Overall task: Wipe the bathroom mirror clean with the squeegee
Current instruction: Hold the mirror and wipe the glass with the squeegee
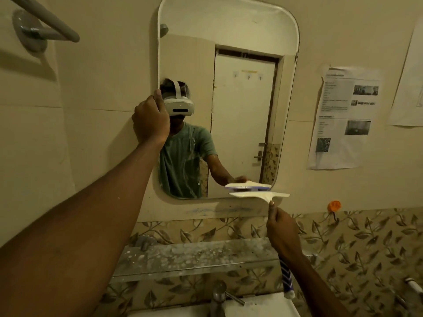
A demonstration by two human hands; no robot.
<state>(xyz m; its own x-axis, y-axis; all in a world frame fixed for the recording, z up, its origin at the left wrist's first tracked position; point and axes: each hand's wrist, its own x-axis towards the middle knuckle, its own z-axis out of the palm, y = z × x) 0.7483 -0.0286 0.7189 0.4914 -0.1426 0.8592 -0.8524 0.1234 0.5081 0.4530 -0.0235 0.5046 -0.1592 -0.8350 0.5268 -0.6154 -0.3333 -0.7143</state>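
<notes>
The bathroom mirror [242, 106], tall with rounded corners, hangs on the beige wall straight ahead. My left hand [150, 118] grips its left edge about halfway up, fingers curled around the rim. My right hand [282, 232] holds the squeegee [259, 195] by its handle, whose blue-and-white end sticks out below my wrist. The cream blade lies level against the mirror's bottom right corner. Water streaks run down the glass near the reflected green shirt.
A dusty glass shelf [194, 257] runs under the mirror, above a metal tap [219, 296] and the white basin [263, 305]. A towel rail [45, 24] is at upper left. Printed sheets [343, 117] hang on the right wall, with an orange hook [334, 205] below.
</notes>
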